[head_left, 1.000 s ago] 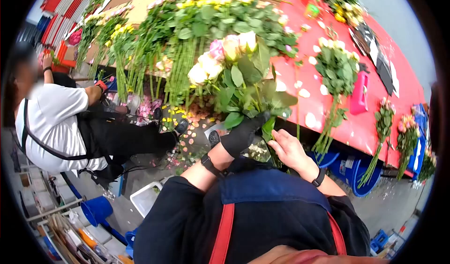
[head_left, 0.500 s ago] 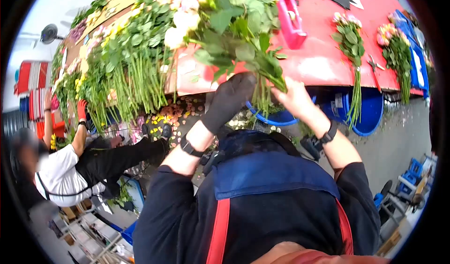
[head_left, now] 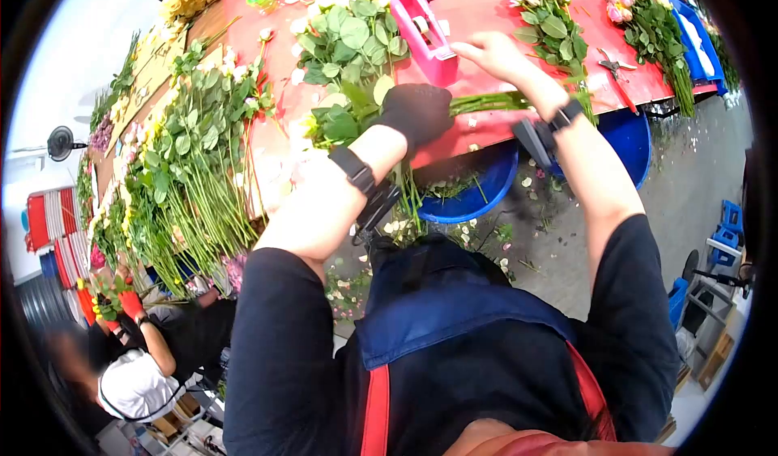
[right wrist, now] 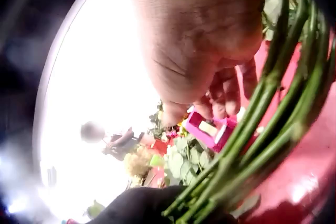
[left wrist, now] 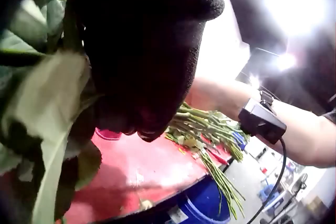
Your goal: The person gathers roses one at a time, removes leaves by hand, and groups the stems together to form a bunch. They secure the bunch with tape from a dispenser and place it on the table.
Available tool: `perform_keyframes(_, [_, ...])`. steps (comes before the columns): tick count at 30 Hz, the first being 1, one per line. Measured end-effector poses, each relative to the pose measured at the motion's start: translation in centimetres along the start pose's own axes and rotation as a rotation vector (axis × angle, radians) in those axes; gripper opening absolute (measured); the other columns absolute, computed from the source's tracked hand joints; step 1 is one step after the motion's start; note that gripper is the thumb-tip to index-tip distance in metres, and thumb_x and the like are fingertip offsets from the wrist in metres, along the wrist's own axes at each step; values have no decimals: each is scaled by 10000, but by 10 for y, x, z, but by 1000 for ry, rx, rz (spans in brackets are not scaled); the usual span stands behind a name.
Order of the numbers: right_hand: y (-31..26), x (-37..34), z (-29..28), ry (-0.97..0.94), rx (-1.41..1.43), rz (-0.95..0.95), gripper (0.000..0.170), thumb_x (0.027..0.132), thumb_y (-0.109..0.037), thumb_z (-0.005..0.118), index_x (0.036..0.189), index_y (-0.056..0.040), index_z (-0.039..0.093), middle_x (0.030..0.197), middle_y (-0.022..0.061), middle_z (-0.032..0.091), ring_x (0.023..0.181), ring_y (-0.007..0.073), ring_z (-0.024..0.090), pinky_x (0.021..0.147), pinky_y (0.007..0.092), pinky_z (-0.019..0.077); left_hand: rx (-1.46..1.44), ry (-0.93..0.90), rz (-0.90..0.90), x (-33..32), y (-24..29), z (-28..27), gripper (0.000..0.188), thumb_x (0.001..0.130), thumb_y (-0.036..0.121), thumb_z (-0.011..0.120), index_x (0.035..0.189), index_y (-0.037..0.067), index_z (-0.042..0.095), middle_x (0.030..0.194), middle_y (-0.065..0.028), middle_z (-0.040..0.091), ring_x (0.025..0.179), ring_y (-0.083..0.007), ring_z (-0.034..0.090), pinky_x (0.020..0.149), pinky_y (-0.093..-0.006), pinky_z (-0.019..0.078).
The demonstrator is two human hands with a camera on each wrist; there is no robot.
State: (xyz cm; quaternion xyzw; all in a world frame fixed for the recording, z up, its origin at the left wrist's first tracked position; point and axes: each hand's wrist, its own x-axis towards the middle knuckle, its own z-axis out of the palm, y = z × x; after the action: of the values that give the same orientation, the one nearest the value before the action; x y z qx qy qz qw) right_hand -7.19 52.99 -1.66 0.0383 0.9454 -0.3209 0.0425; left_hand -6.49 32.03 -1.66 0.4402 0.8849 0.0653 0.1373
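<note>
In the head view my left hand (head_left: 417, 117), in a black glove, grips a bunch of leafy stems (head_left: 490, 102) held sideways, leaves (head_left: 344, 120) to the left and bare green ends to the right. The right wrist view shows those stems (right wrist: 268, 95) close up, crossing in front of the table. My bare right hand (head_left: 501, 55) reaches over the stems, fingers stretched out, fingertips right at the near end of a pink tape dispenser (head_left: 438, 67). The bunch's blooms are hidden. Dark glove (left wrist: 139, 61) and large leaves fill much of the left wrist view.
Rose bunches lie on the red table, one (head_left: 352, 39) beside the dispenser, another (head_left: 551, 31) to the right. Red-handled shears (head_left: 616, 67) lie near the edge. Blue buckets (head_left: 474, 205) stand below. Long-stemmed flowers (head_left: 186, 160) cover the left side, where a person in white (head_left: 138, 383) works.
The bunch has swung from upright to sideways in my left hand. My right hand has left the stems and moved up to the tape dispenser. The view has shifted right along the table.
</note>
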Motion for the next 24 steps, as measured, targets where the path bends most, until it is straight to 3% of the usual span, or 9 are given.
perform_keyframes(3, [-1,40,21,-147,-170,-49,313,838,-295,653,918,5,691,770,139,676,722,171,627,677,320,488,-22,-83,-109,29,-6,-2,319,800,403,581,912,110,644,919,-120,669,888,-286,651,736,-414,509])
perform_keyframes(6, [-12,45,26,20,239,22,226,788,-271,650,826,-59,721,728,159,662,652,262,647,620,358,491,-78,-143,-179,51,-22,-5,441,798,484,588,1009,104,662,1039,-149,655,967,-298,632,828,-411,497])
perform_keyframes(10, [-35,-57,18,128,415,5,137,771,-149,658,796,-16,676,603,112,597,589,140,593,585,310,472,-385,-144,-68,54,-50,-20,479,783,475,635,927,19,665,874,-174,668,818,-304,646,748,-383,501])
perform_keyframes(15, [9,-69,52,133,1008,52,165,797,-42,661,951,20,671,850,37,677,758,107,601,708,270,491,-881,-337,-10,23,-14,-48,378,755,381,712,809,9,668,682,-107,638,635,-149,610,595,-312,478])
perform_keyframes(18, [23,-45,54,141,1006,-55,416,787,-90,708,1175,-5,583,1110,65,629,856,103,594,749,288,492,-532,-191,-17,11,8,-59,492,780,512,645,894,34,679,756,-157,655,714,-250,651,671,-362,501])
perform_keyframes(20, [5,-38,35,307,660,-272,630,767,-127,716,1344,-85,465,1245,52,565,942,115,584,789,300,487,-307,-41,54,1,18,-58,550,796,588,577,893,58,686,801,-205,649,780,-344,646,716,-429,504])
perform_keyframes(21, [4,-25,32,501,354,-594,488,756,-140,700,1225,-110,568,1082,44,624,909,197,586,772,338,491,-263,-23,46,0,19,-55,540,793,585,583,879,61,685,797,-200,651,775,-342,647,711,-426,506])
perform_keyframes(23, [26,-9,35,324,45,-762,293,738,-140,690,1026,-109,645,933,64,640,854,296,582,747,406,486,-172,18,37,2,20,-49,521,788,577,594,852,68,685,789,-190,655,766,-338,651,700,-421,510])
perform_keyframes(24, [21,-19,30,228,-41,-587,109,739,-115,672,846,-109,653,836,80,643,783,320,581,721,436,474,-170,110,61,4,16,-47,479,792,556,595,829,87,686,769,-165,657,748,-329,652,683,-412,513])
